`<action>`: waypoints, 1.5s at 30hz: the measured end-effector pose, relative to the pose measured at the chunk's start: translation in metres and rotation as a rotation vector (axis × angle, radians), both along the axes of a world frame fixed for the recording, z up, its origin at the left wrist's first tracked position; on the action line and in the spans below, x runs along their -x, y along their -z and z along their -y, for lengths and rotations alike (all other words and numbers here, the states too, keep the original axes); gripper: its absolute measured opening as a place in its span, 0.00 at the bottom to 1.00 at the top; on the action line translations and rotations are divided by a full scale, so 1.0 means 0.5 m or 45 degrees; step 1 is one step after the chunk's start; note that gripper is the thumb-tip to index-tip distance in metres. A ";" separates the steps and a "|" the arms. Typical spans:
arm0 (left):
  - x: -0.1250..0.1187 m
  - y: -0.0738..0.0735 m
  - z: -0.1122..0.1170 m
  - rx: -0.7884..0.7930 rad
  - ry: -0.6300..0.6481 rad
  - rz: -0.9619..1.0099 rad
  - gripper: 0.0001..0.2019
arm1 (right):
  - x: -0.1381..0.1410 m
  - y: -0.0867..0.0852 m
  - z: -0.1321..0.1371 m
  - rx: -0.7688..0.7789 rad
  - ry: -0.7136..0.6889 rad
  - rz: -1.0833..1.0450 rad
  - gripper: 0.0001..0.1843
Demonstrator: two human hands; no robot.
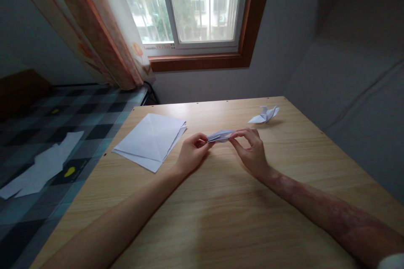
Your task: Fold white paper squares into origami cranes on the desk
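A small folded piece of white paper (220, 135) is held between my two hands, just above the middle of the wooden table. My left hand (195, 151) pinches its left end between thumb and fingers. At the right end, my right hand (252, 149) grips it with thumb and forefinger. The paper has several narrow layers, slightly parted at the side facing me. Beyond my right hand stands a finished-looking white paper crane (265, 114). Left of my left hand lies a stack of creased white square sheets (150, 141).
The wooden table (202, 218) reaches to the wall below a window (202, 8). On the left is a bed with a checked cover (104, 101), where white paper scraps (44, 168) lie. An orange curtain (104, 29) hangs beside the window.
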State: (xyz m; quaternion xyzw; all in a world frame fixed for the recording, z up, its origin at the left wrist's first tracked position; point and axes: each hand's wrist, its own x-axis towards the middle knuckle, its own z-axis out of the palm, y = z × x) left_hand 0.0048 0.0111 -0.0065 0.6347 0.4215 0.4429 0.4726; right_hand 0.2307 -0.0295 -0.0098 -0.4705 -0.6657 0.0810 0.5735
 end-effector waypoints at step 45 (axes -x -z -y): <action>0.000 -0.021 0.007 0.108 0.394 0.043 0.23 | 0.007 0.015 -0.007 0.078 -0.459 0.013 0.18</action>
